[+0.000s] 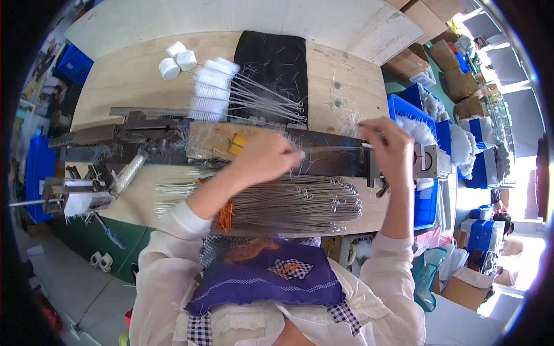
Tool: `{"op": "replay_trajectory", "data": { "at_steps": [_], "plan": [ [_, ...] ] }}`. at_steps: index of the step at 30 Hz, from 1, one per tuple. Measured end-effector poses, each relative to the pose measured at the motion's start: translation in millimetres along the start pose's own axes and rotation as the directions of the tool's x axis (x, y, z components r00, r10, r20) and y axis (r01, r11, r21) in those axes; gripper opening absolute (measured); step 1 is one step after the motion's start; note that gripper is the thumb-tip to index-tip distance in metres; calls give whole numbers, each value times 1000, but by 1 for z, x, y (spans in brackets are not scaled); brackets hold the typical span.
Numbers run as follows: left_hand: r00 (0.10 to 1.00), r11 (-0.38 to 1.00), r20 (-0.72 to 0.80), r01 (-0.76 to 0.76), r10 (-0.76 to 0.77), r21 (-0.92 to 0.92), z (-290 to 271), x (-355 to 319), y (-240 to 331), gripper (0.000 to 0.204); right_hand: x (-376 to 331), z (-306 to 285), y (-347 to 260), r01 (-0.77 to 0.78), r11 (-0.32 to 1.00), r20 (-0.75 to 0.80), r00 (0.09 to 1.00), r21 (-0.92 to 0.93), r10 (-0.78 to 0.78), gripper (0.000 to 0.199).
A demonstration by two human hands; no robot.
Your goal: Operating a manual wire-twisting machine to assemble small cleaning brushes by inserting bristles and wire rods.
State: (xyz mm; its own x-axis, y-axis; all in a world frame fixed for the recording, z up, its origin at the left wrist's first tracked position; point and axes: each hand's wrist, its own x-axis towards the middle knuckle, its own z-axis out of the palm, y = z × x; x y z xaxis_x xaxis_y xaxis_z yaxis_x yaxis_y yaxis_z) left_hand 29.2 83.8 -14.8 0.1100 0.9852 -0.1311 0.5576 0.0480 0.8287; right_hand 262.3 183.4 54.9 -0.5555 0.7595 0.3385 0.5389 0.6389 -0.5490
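Wire stretched between left hand and right hand, above wire bundle

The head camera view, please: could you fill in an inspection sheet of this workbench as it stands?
Surface: wooden bench, a black cloth at its far side.
Job's things: a thin wire stretched between both hands over a dark metal jig; a bundle of looped wires near the front edge.
Clutter: finished white brushes, three white rolls, stray bristles.
Grippers: left hand closed on the wire's end; right hand pinching the other end.
Cables: nothing seen.
Surroundings: blue bins of white brushes, cardboard boxes.
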Motion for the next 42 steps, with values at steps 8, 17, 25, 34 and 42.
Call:
{"op": "replay_trajectory", "data": {
  "at_steps": [8, 17, 25, 34, 42],
  "plan": [
    [824, 985, -566, -93, -7, -148, -37, -90, -35, 24, 37, 94, -74, 677, 727, 141, 714, 112, -686, 30],
    [845, 69, -357, -360, -399, -930, -40, -158, -19, 37, 62, 173, -101, 549, 749, 108, 775, 370, -622, 10],
    [738, 919, -605, 53, -300, -391, 3, -138, -62, 27, 59, 169, -113, 544, 757, 182, 755, 363, -630, 9],
    [292, 516, -526, -118, -799, -848, -61, -233, -143, 50, -21, 161, -53, 300, 929, 221, 942, -217, -252, 24],
    [246, 528, -604, -311, -758, -790, -55, -225, -160, 25, -15, 129, -30, 301, 953, 319, 905, -12, -282, 21]
  ]
}}
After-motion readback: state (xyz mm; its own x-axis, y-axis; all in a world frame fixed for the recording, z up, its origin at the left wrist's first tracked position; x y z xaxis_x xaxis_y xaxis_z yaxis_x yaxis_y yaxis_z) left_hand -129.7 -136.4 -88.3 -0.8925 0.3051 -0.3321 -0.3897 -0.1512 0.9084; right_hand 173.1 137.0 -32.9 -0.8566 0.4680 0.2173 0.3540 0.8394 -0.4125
